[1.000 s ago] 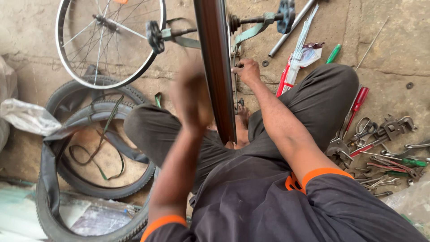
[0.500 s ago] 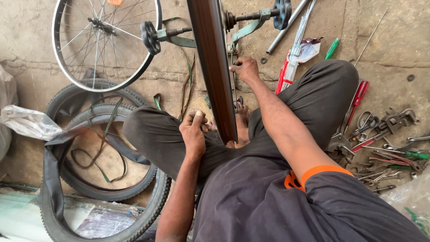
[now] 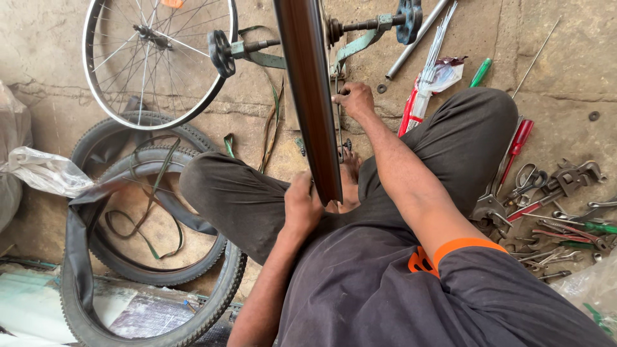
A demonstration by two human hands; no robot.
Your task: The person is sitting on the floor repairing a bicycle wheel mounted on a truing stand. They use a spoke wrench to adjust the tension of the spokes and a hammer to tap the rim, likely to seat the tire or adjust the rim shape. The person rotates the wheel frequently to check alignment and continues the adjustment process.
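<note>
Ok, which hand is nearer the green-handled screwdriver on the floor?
Right. The right hand sits by the wheel hub, left of the green-handled screwdriver; the left hand grips the brown rim lower down, farther away.

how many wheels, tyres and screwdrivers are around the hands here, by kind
Wheel rims: 2, the brown rim under both hands and the spoked wheel on the floor
Loose tyres: 2
Screwdrivers: 2, green-handled and red-handled
Total: 6

A spoked wheel [image 3: 154, 61], tyres [image 3: 151, 257] and, seemingly, wrenches [image 3: 565, 212] lie about.
</note>
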